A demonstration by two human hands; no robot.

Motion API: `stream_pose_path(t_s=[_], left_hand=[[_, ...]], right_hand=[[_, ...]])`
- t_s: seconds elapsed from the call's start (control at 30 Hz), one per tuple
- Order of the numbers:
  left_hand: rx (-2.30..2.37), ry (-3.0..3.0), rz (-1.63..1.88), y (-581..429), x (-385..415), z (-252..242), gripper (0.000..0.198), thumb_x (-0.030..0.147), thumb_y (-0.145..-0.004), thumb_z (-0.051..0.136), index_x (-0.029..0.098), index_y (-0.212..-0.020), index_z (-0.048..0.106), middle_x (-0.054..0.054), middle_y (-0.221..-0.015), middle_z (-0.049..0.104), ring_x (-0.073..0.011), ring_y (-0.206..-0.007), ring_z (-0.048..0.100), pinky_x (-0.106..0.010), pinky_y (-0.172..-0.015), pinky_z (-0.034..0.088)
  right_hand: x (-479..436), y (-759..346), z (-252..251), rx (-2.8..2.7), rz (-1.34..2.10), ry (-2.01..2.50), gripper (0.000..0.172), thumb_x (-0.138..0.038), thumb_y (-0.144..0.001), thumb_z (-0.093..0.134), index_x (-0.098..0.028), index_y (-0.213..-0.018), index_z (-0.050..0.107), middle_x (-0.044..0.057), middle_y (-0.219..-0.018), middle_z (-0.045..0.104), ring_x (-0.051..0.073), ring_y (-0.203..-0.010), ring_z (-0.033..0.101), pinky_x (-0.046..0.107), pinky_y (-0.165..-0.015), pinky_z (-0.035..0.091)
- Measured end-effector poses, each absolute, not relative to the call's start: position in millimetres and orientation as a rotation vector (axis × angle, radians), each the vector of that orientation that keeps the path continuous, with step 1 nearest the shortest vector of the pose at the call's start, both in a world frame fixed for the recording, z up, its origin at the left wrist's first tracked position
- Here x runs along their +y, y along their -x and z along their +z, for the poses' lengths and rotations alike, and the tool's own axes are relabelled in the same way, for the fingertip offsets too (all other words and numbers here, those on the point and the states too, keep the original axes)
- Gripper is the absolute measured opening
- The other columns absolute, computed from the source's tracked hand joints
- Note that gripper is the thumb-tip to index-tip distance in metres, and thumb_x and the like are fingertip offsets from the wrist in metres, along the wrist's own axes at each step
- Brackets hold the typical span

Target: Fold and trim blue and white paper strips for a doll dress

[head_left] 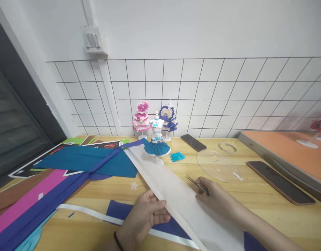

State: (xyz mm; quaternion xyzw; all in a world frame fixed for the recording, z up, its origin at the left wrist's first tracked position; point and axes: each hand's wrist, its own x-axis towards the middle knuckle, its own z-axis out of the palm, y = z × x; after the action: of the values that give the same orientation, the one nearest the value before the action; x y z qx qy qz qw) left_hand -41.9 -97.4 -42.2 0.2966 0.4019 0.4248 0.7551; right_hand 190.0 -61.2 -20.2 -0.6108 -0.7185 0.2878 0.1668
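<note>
My left hand (pixel 150 214) pinches the near edge of a long strip of white crepe paper (pixel 171 188) between thumb and fingers. In my right hand (pixel 213 195) is a pair of small scissors (pixel 195 183), their thin blades pointing up and left over the far edge of the paper. Beyond the strip stands a small dress-form figure (pixel 157 132) with a blue ruffled skirt (pixel 157 149). A pleated turquoise paper piece (pixel 177 156) lies to its right. Dark blue paper (pixel 120 211) and a narrow white strip (pixel 92 212) lie under and beside my left hand.
Teal paper (pixel 84 158), purple and pink strips cover the left side. Pink (pixel 141 118) and purple (pixel 169 120) decorated figures stand by the gridded wall. Right of centre are a clear disc (pixel 218 165), a tape ring (pixel 228 147), two phones (pixel 279 181) and an orange-topped board (pixel 286 150).
</note>
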Motion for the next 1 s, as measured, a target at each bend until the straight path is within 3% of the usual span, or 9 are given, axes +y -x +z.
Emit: stream_pose_path(t_s=[0.13,0.23,0.37,0.53,0.63,0.77,1.0], left_hand=[[0.889,-0.684,0.912,41.1,-96.9,-41.5,0.03,0.017,-0.069,0.07,0.011,-0.095,0.058,-0.008,-0.083,0.068,-0.0115,-0.062,0.062,-0.024,-0.06,0.052],[0.878,-0.708,0.894,40.3,-97.7,-39.9,0.034,0.016,-0.066,0.073,0.011,-0.097,0.058,-0.009,-0.087,0.067,-0.0116,-0.064,0.062,-0.024,-0.061,0.051],[0.872,-0.738,0.873,39.8,-99.5,-39.0,0.037,0.015,-0.064,0.074,0.01,-0.097,0.058,-0.01,-0.09,0.067,-0.0142,-0.07,0.063,-0.025,-0.062,0.051],[0.87,-0.744,0.878,39.4,-100.2,-38.6,0.037,0.016,-0.064,0.074,0.01,-0.097,0.057,-0.01,-0.09,0.067,-0.0145,-0.07,0.062,-0.026,-0.063,0.051],[0.872,-0.748,0.869,38.8,-100.3,-38.6,0.036,0.016,-0.064,0.073,0.01,-0.096,0.058,-0.01,-0.089,0.067,-0.0141,-0.068,0.062,-0.026,-0.062,0.051],[0.882,-0.75,0.86,38.5,-100.0,-39.3,0.034,0.017,-0.063,0.074,0.011,-0.093,0.058,-0.009,-0.085,0.067,-0.0151,-0.069,0.063,-0.026,-0.061,0.05],[0.881,-0.733,0.859,38.1,-101.3,-36.0,0.034,0.018,-0.06,0.076,0.01,-0.089,0.059,-0.008,-0.082,0.066,-0.0124,-0.063,0.061,-0.025,-0.06,0.05]], right_hand=[[-64.0,-194.1,-7.8,-2.066,0.715,1.703,0.003,-0.022,-0.078,0.047,-0.021,-0.078,0.049,0.001,-0.076,0.058,0.018,-0.072,0.053,0.026,-0.062,0.036],[-79.9,-185.8,4.3,-2.054,0.83,1.589,0.02,-0.039,-0.085,0.045,-0.02,-0.084,0.052,0.002,-0.08,0.058,0.019,-0.075,0.053,0.027,-0.065,0.037],[-107.2,-166.4,13.8,-1.92,1.364,1.481,0.04,-0.054,-0.087,0.036,-0.02,-0.07,0.047,-0.003,-0.063,0.045,0.01,-0.054,0.042,0.021,-0.048,0.031],[-120.5,-153.1,6.1,-1.578,1.856,1.49,0.05,-0.071,-0.072,0.044,-0.021,-0.068,0.04,-0.009,-0.052,0.034,0.003,-0.032,0.025,0.02,-0.033,0.013],[-119.5,-151.8,-0.3,-1.517,1.931,1.499,0.053,-0.073,-0.068,0.044,-0.021,-0.063,0.041,-0.009,-0.047,0.035,0.002,-0.028,0.025,0.019,-0.031,0.013],[-119.0,-152.0,-6.0,-1.531,1.983,1.438,0.052,-0.069,-0.075,0.04,-0.019,-0.063,0.046,-0.006,-0.047,0.041,0.004,-0.03,0.034,0.019,-0.031,0.018],[-119.6,-149.3,-17.2,-1.563,1.929,1.453,0.05,-0.068,-0.078,0.036,-0.019,-0.073,0.049,-0.005,-0.048,0.047,0.006,-0.033,0.037,0.018,-0.033,0.027]])
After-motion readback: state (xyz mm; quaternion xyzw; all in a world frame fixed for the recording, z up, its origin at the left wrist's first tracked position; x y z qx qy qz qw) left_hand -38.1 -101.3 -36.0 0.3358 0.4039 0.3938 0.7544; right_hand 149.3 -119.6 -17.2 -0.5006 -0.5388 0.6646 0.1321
